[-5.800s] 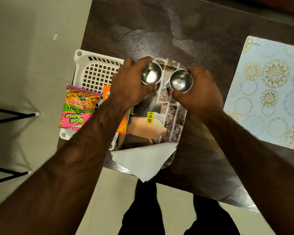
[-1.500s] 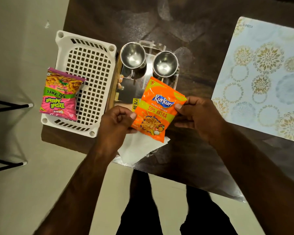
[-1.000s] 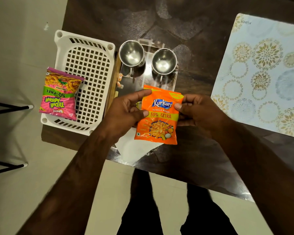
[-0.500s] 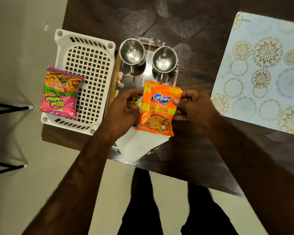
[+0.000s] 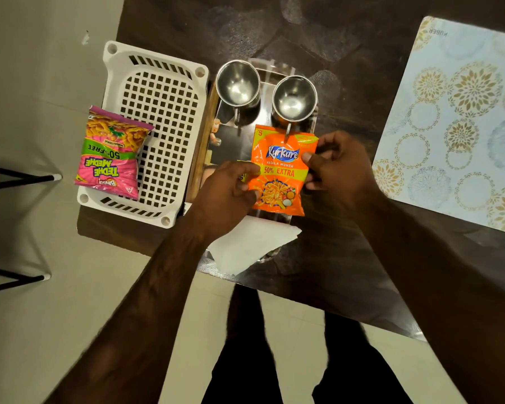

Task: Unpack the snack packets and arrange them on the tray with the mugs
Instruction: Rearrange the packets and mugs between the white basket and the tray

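An orange Kurkure packet (image 5: 280, 170) lies upright over the shiny steel tray (image 5: 228, 141), just below two steel mugs (image 5: 237, 83) (image 5: 294, 98) standing at the tray's far end. My left hand (image 5: 231, 193) pinches the packet's left edge and my right hand (image 5: 336, 167) pinches its right edge. A pink Tedhe Medhe packet (image 5: 111, 153) rests on the left rim of the white perforated basket (image 5: 164, 118). A white paper napkin (image 5: 251, 246) sticks out from the tray's near end.
The dark table (image 5: 318, 39) ends just below the napkin, with tiled floor and my legs beyond. A floral placemat (image 5: 461, 118) lies at the right. Black chair legs (image 5: 21, 179) stand off the table to the left.
Both hands took the orange packet, turned it upright and carried it forward and down onto the tray below the right mug. The mugs and pink packet stayed put.
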